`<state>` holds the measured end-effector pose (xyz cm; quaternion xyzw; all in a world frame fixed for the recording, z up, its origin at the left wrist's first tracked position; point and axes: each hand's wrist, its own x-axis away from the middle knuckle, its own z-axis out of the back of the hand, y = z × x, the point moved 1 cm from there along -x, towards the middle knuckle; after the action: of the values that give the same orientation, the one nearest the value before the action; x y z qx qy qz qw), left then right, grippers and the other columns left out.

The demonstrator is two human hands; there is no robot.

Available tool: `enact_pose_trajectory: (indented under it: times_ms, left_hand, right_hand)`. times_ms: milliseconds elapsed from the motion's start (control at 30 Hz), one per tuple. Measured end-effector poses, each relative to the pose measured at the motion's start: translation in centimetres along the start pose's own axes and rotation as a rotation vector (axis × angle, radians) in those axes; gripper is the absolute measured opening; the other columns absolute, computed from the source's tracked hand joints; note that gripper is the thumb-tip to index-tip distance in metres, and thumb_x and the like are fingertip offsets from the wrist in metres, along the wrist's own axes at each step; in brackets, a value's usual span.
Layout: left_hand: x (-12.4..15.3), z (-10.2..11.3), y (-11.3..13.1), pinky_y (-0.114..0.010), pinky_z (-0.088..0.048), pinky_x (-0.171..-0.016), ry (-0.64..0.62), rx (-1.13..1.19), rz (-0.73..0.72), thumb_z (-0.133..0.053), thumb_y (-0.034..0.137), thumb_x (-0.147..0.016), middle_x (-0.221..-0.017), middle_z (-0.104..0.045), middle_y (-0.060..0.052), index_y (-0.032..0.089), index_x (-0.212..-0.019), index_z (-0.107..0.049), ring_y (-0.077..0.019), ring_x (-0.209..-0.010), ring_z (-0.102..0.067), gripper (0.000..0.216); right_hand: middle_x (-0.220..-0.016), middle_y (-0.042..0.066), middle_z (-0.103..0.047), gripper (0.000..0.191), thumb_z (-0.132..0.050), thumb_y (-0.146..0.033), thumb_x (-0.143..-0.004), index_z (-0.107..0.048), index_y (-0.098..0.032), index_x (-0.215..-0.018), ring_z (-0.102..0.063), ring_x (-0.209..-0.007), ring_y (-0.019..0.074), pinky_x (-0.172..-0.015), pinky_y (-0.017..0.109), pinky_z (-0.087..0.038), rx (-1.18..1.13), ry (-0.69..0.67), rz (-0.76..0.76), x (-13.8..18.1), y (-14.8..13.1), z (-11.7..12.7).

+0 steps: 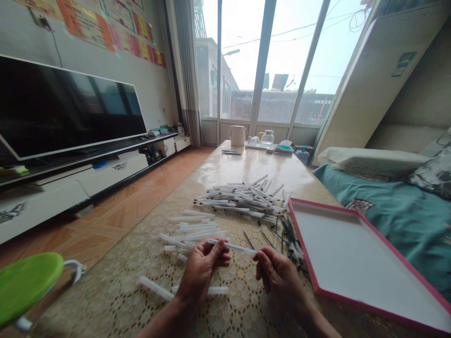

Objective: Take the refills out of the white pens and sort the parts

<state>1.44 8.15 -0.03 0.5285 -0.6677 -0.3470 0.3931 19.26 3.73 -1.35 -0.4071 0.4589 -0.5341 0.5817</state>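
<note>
A slim white pen barrel (pixel 241 248) is held level above the table between my two hands. My left hand (pixel 206 263) is closed around its left part, thumb on top. At its right end, my right hand (pixel 278 270) pinches with thumb and forefinger; those fingertips hide that end. Loose white pen barrels (pixel 197 230) lie beside and behind my left hand, and a few more lie under that wrist. Farther back is a heap of white pens with dark ends (pixel 239 199). Thin black rods and small black pieces (pixel 291 237) lie beyond my right hand.
A shallow white tray with a pink rim (pixel 333 212) occupies the table's right side. At the far end stand a beige jug (pixel 237 136) and a glass pitcher (pixel 268 137). A green stool (pixel 31 284) is at the left, a teal-covered seat (pixel 384 211) at the right.
</note>
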Motion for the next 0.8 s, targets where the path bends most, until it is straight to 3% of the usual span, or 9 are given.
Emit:
enact_pose_trajectory:
  times_ms: [133, 300, 467, 633, 800]
  left_hand:
    - [0.0, 0.0, 0.0, -0.018, -0.050, -0.047, 0.000, 0.001, -0.004, -0.076, 0.033, -0.059, -0.058, -0.065, -0.001, 0.011, -0.073, -0.069, -0.0088, -0.048, -0.058, 0.026]
    - [0.0, -0.1, 0.3, -0.018, -0.049, -0.047, 0.017, 0.009, 0.013, -0.077, 0.032, -0.057, -0.057, -0.065, -0.001, 0.011, -0.072, -0.068, -0.0091, -0.047, -0.058, 0.027]
    - [-0.1, 0.1, 0.6, -0.018, -0.050, -0.048, 0.072, 0.053, -0.002, -0.078, 0.030, -0.056, -0.057, -0.066, -0.002, 0.011, -0.070, -0.068, -0.0096, -0.048, -0.059, 0.026]
    - [-0.1, 0.0, 0.4, -0.018, -0.049, -0.047, 0.029, 0.039, 0.034, -0.077, 0.030, -0.058, -0.056, -0.065, -0.001, 0.010, -0.071, -0.067, -0.0089, -0.045, -0.058, 0.026]
    - [-0.1, 0.4, 0.6, -0.017, -0.049, -0.045, 0.081, 0.033, 0.011, -0.076, 0.029, -0.060, -0.058, -0.064, 0.000, 0.010, -0.076, -0.066, -0.0080, -0.046, -0.058, 0.026]
  right_hand:
    - [-0.058, -0.005, -0.053, 0.029, -0.045, -0.047, -0.085, -0.047, -0.018, -0.084, -0.044, -0.039, 0.0056, -0.037, 0.017, -0.033, -0.074, -0.015, 0.000, 0.0, -0.4, -0.1]
    - [-0.057, -0.003, -0.057, 0.035, -0.041, -0.048, -0.087, -0.050, -0.016, -0.079, -0.044, -0.034, 0.0044, -0.034, 0.016, -0.029, -0.128, -0.022, -0.039, -0.2, 0.1, -0.3]
    - [-0.073, 0.001, -0.061, 0.032, -0.054, -0.049, -0.079, -0.047, -0.018, -0.082, -0.056, -0.047, 0.0092, -0.034, 0.016, -0.036, -0.319, -0.009, -0.105, -0.2, -0.4, -0.1]
    - [-0.068, -0.004, -0.056, 0.030, -0.057, -0.047, -0.077, -0.047, -0.019, -0.080, -0.042, -0.037, 0.0027, -0.030, 0.013, -0.028, -0.414, -0.024, -0.187, -0.1, -0.9, -0.2]
    - [-0.061, -0.005, -0.051, 0.030, -0.058, -0.046, -0.077, -0.049, -0.018, -0.073, -0.038, -0.038, 0.0041, -0.033, 0.015, -0.028, -0.272, 0.053, -0.112, -0.4, -1.0, 0.7]
